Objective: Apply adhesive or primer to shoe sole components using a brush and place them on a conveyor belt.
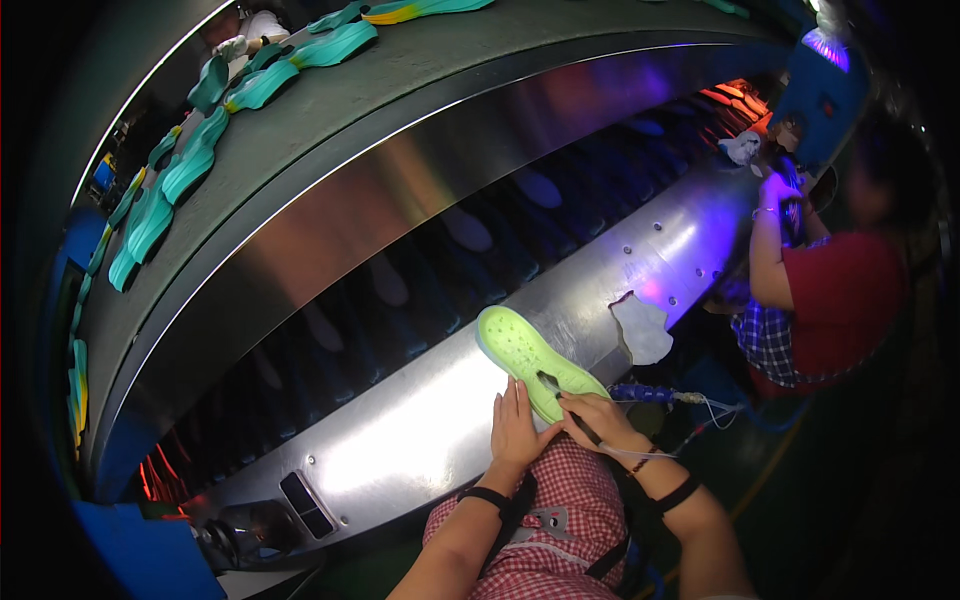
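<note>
A light yellow-green shoe sole (515, 345), with small holes at its far end, lies tilted on the metal ledge in front of me. My left hand (515, 430) rests against its near left edge, fingers stretched out and thumb spread toward the near end. Over that near end, my right hand (600, 420) grips a dark-handled brush (583, 428). Its dark tip (547, 380) touches or hovers just above the sole's inner surface; I cannot tell which. Part of the sole's right side is hidden by my right hand. A thin clear tube (640, 454) runs by my right wrist.
A pale ragged-edged sheet (641, 328) lies right of the sole. A phone-like dark object (307, 504) is at the lower left. Beyond the ledge, dark soles move-line style fill a conveyor (465, 228); teal soles (262, 85) line an upper belt. A co-worker (835, 300) works at right.
</note>
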A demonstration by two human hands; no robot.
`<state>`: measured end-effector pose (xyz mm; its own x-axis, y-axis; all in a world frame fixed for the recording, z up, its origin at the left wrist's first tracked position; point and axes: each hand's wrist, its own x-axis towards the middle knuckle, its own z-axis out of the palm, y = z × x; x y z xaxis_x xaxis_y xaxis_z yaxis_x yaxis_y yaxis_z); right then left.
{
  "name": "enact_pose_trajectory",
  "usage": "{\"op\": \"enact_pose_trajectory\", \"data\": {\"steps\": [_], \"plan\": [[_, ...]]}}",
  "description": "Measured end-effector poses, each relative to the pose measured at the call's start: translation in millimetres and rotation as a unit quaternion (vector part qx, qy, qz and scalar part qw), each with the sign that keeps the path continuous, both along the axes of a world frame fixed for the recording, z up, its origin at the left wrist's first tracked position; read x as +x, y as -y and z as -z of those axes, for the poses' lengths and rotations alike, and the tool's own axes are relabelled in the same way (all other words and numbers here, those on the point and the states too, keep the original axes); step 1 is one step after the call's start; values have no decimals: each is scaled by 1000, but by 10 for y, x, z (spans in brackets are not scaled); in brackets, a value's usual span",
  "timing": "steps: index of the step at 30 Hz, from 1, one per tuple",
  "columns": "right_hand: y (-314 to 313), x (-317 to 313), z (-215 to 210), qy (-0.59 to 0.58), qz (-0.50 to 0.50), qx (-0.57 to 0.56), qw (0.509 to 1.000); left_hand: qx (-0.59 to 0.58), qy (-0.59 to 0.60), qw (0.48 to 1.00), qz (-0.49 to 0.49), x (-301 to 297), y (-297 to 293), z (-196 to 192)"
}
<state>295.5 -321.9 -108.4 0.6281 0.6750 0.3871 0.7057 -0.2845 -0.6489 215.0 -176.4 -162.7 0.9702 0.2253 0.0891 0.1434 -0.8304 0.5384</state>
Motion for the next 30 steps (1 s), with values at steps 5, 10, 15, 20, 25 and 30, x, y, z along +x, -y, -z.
{"op": "enact_pose_trajectory", "data": {"steps": [5, 10, 15, 20, 25, 30], "plan": [[214, 152, -456, -247, 27, -151, 957, -7, 9, 1000, -5, 35, -14, -19], [162, 274, -431, -583, 143, 288, 746, -14, 8, 1000, -11, 106, -29, -44], [-75, 329, -331, -683, 158, 388, 598, -2, 26, 1000, -10, 125, -115, -102], [-273, 275, -194, -628, 142, 346, 683, -79, 61, 995, -5, 54, -126, -251], [-464, 205, 32, -352, 121, 176, 911, -23, 20, 1000, 0, -63, 20, 2], [-689, 302, -10, -193, 66, 59, 977, -225, -92, 969, -37, -76, 64, 26]]}}
